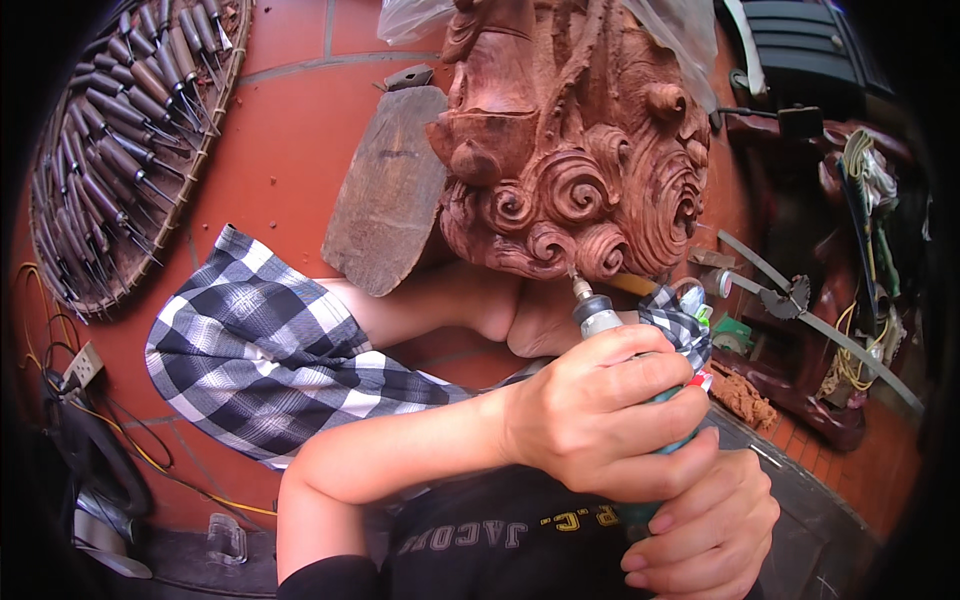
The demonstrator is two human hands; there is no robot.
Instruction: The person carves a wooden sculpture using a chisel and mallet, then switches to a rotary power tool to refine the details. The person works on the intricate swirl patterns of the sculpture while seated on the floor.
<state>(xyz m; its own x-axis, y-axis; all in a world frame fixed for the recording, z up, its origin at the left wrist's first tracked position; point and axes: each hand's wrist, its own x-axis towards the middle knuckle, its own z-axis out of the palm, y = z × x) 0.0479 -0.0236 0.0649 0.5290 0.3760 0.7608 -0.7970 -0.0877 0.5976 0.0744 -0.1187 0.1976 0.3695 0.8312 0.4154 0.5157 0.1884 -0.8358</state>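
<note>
My left hand (605,415) is wrapped round the front of a teal rotary grinder (598,314) with a grey collar and a metal collet. Just below it, my right hand (705,530) is closed around the rear of the same tool. The grinder's thin bit points away from me, and its tip meets or nearly meets the lower edge of a reddish-brown wood carving (580,190). Spiral swirls cover the carving's near side. Most of the grinder's body is hidden behind my fingers.
A woven tray (190,200) at the far left holds many wooden-handled chisels (118,160). Beside the carving, a worn wooden board (385,190) lies on the red tiles. My legs in checked cloth (260,350) bend around the work. At right are metal strips (850,345) and dark carved wood (800,390).
</note>
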